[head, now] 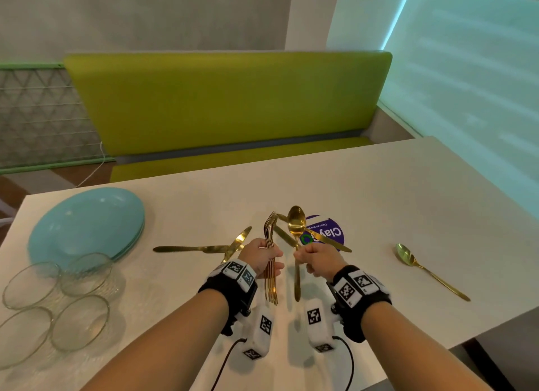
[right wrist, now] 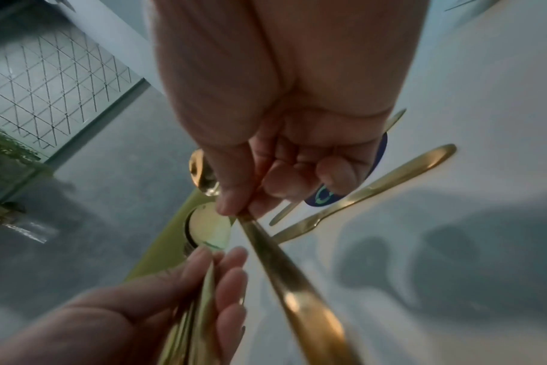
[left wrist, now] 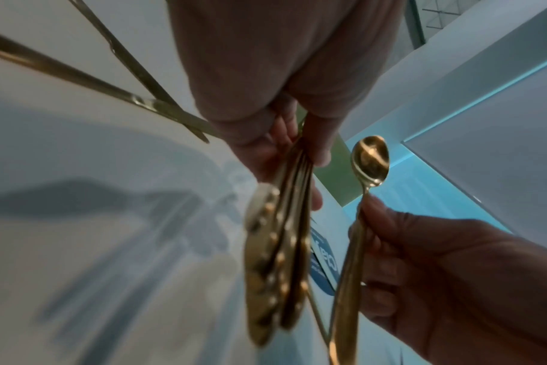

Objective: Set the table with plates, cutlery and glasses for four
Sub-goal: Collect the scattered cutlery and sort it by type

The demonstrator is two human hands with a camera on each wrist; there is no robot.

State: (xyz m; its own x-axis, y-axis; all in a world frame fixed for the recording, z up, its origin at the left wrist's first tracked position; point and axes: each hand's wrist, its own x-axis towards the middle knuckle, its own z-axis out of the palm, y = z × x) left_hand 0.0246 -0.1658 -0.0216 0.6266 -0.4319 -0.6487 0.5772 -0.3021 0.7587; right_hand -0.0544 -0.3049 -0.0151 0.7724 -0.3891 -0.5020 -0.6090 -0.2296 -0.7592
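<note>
My left hand (head: 262,258) grips a bundle of several gold forks (head: 270,239), tines up, above the white table (head: 379,192). Beside it my right hand (head: 316,258) holds one gold spoon (head: 296,224) upright by its handle. In the left wrist view the forks (left wrist: 281,247) hang from my left hand (left wrist: 275,138), with the spoon (left wrist: 370,160) to the right. The right wrist view shows my right hand (right wrist: 281,172) pinching the spoon handle (right wrist: 297,284). Two gold knives (head: 189,248) lie crossed left of my hands. Other knives (head: 328,239) lie behind them. A second spoon (head: 408,256) lies at the right.
A stack of teal plates (head: 87,224) sits at the table's left, with several clear glasses (head: 80,322) in front of it. A purple round sticker (head: 331,233) lies under the far knives. A green bench (head: 227,104) runs behind the table; a wall is on the right.
</note>
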